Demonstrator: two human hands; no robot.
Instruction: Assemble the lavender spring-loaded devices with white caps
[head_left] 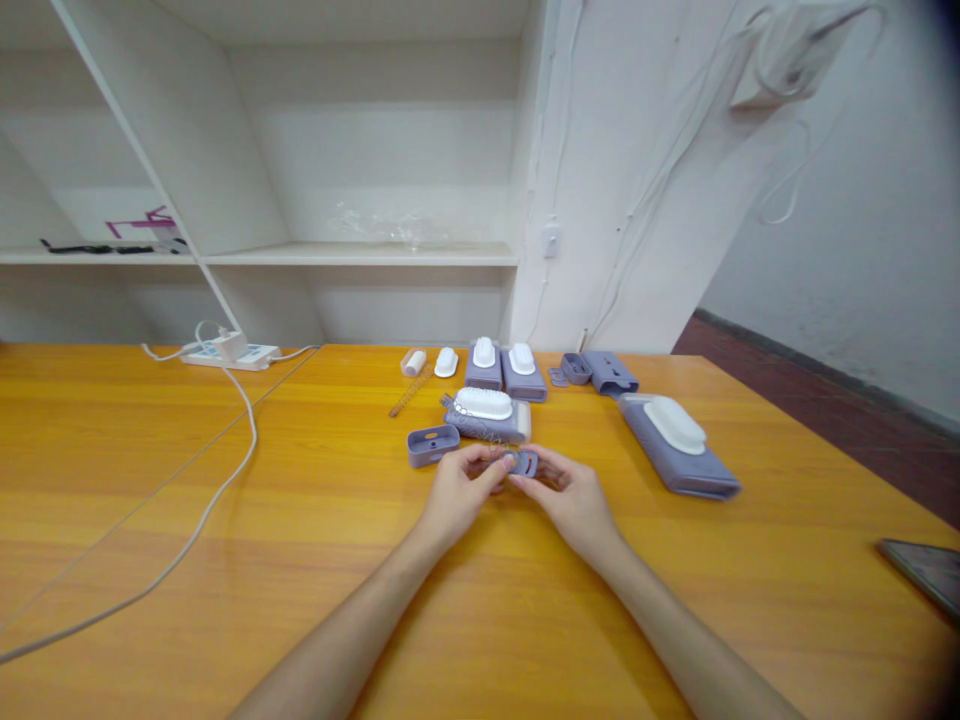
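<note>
Between my left hand (466,490) and my right hand (577,502) is a small grey-purple plastic plate (528,464) with slots, pinched at both sides by thumbs and fingers. A thin metal coil spring (487,437) stretches from near my left fingertips toward the upper left; whether it is attached to the plate I cannot tell. Just beyond my hands lies a grey-purple case (517,424) topped by a white oval bristled piece (484,403). An open grey-purple oval shell (433,446) rests on the table left of my left hand.
Farther back are another spring (409,392), white oval pieces (446,362), upright cases (525,384) and an empty housing (611,372). To the right lie a larger-looking case (679,465) and a dark flat device (926,570). A white cable (251,430) runs from a power strip (232,350) at left.
</note>
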